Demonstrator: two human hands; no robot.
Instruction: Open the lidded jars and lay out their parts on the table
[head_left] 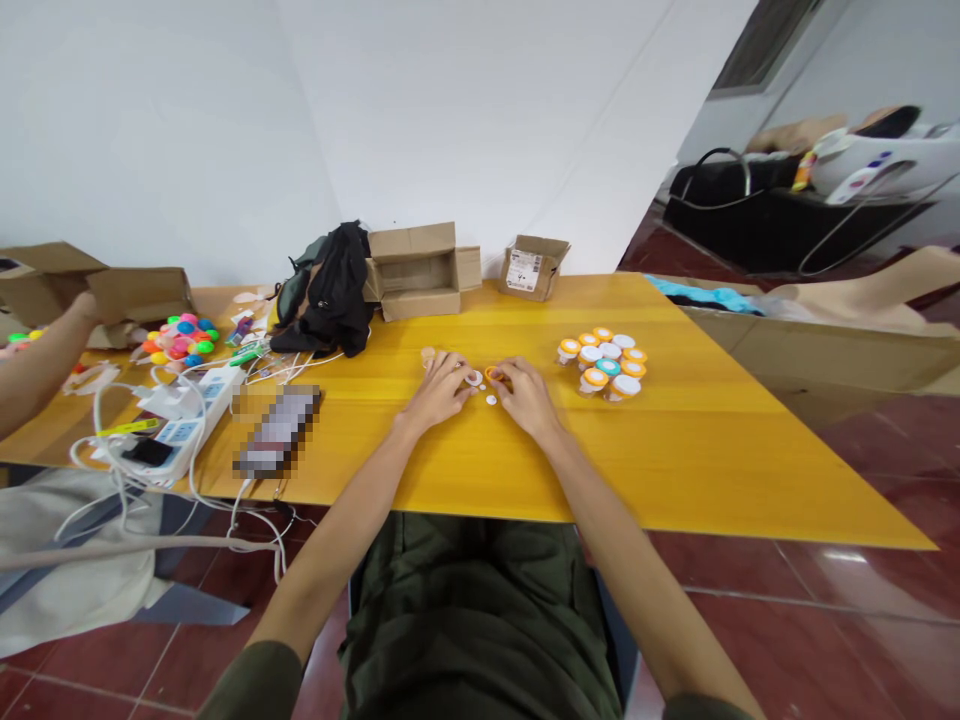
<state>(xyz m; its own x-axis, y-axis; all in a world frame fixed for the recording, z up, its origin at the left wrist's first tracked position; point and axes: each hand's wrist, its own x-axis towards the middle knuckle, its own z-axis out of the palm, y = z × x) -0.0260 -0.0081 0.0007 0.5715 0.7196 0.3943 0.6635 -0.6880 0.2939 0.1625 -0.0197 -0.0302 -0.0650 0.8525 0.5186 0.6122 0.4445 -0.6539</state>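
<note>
Over the middle of the table, my left hand (439, 392) has its fingers curled, with a small white round piece (474, 378) at the fingertips. Facing it, my right hand (525, 396) pinches an orange ring (492, 373) between thumb and fingers. A small white disc (491, 400) lies on the table between the hands, with a smaller white bit just above it. Past my left knuckles a pale beige piece (427, 355) shows in part. To the right of my right hand stand several small containers with orange, white and teal lids (607, 367).
Behind the hands are an open cardboard box (416, 270), a smaller labelled box (531, 268) and a black bag (334, 295). Leftward lie a phone (277, 435), a power strip (199, 420) with tangled cables and colourful balls (180, 340). Another person's arm (45, 355) reaches in.
</note>
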